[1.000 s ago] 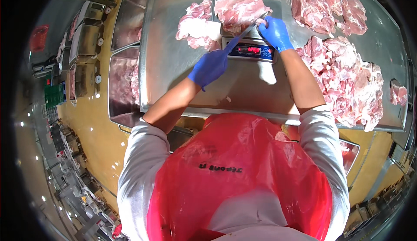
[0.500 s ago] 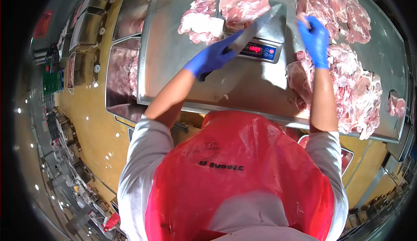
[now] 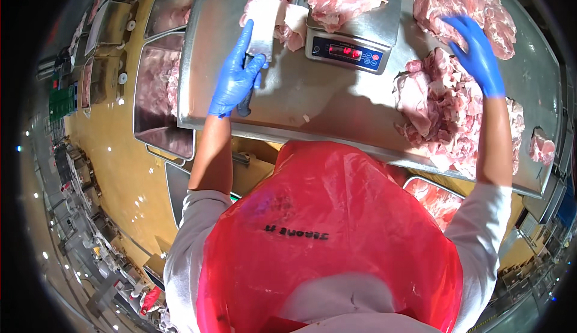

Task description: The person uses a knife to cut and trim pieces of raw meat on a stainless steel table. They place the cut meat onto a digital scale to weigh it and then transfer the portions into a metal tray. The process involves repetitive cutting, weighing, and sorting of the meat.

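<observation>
My left hand (image 3: 234, 84), in a blue glove, is closed round the dark handle of a broad-bladed knife (image 3: 262, 30). Its blade points away from me, over a few pieces of pale pink meat (image 3: 291, 28). My right hand (image 3: 472, 43), gloved in blue as well, is open with its fingers spread, at the near edge of the far-right meat pile (image 3: 454, 3); whether it touches the meat I cannot tell. A slab of meat (image 3: 339, 0) lies on the steel plate of a digital scale (image 3: 354, 54) between my hands, and the red display is lit.
A heap of meat pieces (image 3: 448, 111) lies below my right hand, partly behind my forearm. One small piece (image 3: 542, 147) sits by the table's right edge. Steel tubs (image 3: 159, 129) with meat stand left of the steel table (image 3: 276, 120); another meat-filled container (image 3: 436, 201) is below its front edge.
My left hand has swung left off the scale, turning the knife blade to point away from me. My right hand has moved right, its fingers now spread. The scale's display reading has changed.
</observation>
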`<action>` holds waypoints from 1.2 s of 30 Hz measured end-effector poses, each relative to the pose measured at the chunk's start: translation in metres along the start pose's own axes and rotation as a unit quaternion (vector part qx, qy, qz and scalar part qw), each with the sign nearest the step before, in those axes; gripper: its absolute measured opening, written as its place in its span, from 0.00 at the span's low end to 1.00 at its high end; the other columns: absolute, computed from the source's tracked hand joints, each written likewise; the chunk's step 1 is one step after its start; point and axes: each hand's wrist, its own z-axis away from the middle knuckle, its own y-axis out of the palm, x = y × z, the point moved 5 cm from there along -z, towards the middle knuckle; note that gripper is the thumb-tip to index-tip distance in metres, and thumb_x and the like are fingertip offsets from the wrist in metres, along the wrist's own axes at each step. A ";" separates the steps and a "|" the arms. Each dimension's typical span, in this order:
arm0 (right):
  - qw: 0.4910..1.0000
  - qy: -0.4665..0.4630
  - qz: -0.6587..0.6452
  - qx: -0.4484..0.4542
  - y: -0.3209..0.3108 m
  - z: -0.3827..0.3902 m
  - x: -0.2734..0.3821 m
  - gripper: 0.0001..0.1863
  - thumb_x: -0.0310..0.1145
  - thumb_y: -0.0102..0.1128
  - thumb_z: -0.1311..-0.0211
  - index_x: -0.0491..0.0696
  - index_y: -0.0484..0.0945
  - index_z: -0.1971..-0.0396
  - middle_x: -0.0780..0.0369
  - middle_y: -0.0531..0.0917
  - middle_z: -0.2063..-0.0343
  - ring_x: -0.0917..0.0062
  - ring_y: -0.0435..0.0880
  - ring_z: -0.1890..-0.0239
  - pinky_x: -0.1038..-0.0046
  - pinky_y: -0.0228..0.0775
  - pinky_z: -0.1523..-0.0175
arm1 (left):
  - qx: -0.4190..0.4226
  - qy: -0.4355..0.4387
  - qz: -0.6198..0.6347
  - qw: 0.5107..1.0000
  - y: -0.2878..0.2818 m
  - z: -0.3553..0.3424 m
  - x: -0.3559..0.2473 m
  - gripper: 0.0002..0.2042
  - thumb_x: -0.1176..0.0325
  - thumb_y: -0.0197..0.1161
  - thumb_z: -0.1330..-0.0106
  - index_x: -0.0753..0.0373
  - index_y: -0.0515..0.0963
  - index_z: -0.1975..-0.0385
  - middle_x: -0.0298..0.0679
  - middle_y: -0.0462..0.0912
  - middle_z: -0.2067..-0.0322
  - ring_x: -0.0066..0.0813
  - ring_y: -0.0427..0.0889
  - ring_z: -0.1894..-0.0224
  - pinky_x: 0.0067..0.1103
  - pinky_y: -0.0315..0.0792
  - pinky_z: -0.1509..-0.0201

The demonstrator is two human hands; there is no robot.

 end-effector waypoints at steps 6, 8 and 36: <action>0.951 -0.300 0.042 0.062 0.075 -0.159 0.067 0.33 0.26 0.63 0.47 0.56 0.71 0.38 0.53 0.74 0.42 0.56 0.73 0.41 0.59 0.68 0.39 | 0.037 0.022 -0.035 0.998 0.021 0.006 -0.012 0.35 0.74 0.55 0.32 0.52 0.50 0.26 0.34 0.77 0.75 0.15 0.70 0.81 0.16 0.67 0.77; 0.971 -0.185 0.055 0.141 0.103 -0.176 0.062 0.32 0.27 0.61 0.48 0.53 0.70 0.38 0.51 0.77 0.46 0.55 0.77 0.45 0.60 0.70 0.41 | 0.029 0.028 -0.051 0.998 0.021 0.017 -0.002 0.34 0.76 0.53 0.31 0.53 0.50 0.26 0.35 0.77 0.74 0.16 0.69 0.81 0.16 0.68 0.77; 0.981 -0.136 -0.132 0.042 0.123 -0.144 0.099 0.45 0.47 0.81 0.64 0.57 0.71 0.40 0.53 0.71 0.43 0.57 0.71 0.40 0.58 0.66 0.37 | -0.054 0.095 -0.114 0.987 0.085 -0.005 0.057 0.34 0.71 0.52 0.33 0.56 0.48 0.28 0.58 0.80 0.70 0.58 0.80 0.69 0.42 0.72 0.64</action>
